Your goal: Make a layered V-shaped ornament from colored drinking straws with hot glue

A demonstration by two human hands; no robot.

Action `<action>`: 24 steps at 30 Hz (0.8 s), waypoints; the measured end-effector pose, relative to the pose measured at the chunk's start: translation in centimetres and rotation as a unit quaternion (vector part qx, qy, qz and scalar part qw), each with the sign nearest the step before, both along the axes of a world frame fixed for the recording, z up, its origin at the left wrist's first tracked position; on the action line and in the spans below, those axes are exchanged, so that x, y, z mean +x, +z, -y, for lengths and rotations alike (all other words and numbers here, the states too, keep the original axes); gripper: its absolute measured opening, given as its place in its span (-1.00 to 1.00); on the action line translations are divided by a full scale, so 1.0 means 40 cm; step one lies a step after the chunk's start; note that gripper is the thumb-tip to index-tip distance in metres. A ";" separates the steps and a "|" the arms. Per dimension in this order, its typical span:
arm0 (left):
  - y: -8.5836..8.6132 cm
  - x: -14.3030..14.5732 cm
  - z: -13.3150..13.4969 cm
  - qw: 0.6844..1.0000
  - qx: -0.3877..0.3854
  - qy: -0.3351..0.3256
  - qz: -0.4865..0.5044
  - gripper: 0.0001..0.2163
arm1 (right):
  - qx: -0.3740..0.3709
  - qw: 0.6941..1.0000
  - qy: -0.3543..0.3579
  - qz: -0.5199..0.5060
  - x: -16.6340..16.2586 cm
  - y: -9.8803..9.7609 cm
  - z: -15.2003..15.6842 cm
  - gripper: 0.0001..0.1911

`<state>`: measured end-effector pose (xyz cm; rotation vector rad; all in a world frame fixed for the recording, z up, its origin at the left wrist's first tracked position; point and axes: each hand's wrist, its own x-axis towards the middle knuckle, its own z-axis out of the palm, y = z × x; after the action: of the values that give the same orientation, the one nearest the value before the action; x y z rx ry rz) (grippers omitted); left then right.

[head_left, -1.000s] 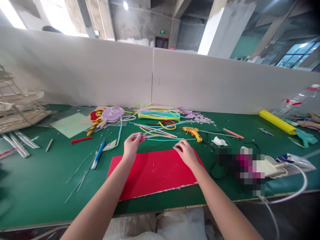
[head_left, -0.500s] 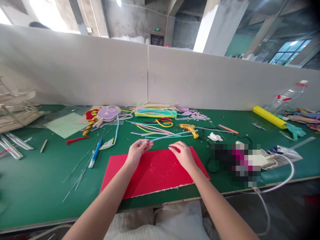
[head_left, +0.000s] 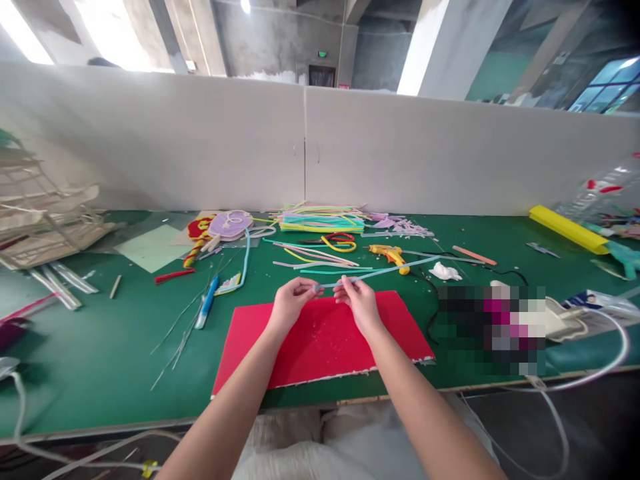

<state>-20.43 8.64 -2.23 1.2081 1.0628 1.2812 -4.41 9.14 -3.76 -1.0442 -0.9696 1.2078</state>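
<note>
My left hand [head_left: 291, 303] pinches the near end of a long pale-blue strip [head_left: 387, 271] above the far edge of a red board [head_left: 320, 343]. My right hand [head_left: 357, 299] pinches the same strip a little further along. The rest of the strip runs off to the right, over the green table [head_left: 100, 347], past a yellow glue gun [head_left: 391, 254]. Both hands hover just over the red board, close together.
Behind the hands lie loose coloured strips [head_left: 315, 257] and a stack of them [head_left: 320, 220]. A blue pen [head_left: 206, 303] and thin wires [head_left: 175, 333] are at the left, a wooden model [head_left: 45, 220] further left. A white cable [head_left: 585, 373] and yellow bar [head_left: 567, 228] are at the right.
My left hand has drawn the pale-blue strip toward me and rightward. My right hand has come off the red board's far edge and closed on the strip beside the left hand.
</note>
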 end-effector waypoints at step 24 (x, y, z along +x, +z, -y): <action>0.017 -0.004 0.031 0.928 0.187 0.051 -0.319 -0.94 | 0.010 0.997 0.069 -0.016 -0.005 0.028 0.017 -0.68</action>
<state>-20.60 7.39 -1.54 1.9692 1.3887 1.2302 -4.61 8.47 -2.66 -0.9515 -1.0410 1.3216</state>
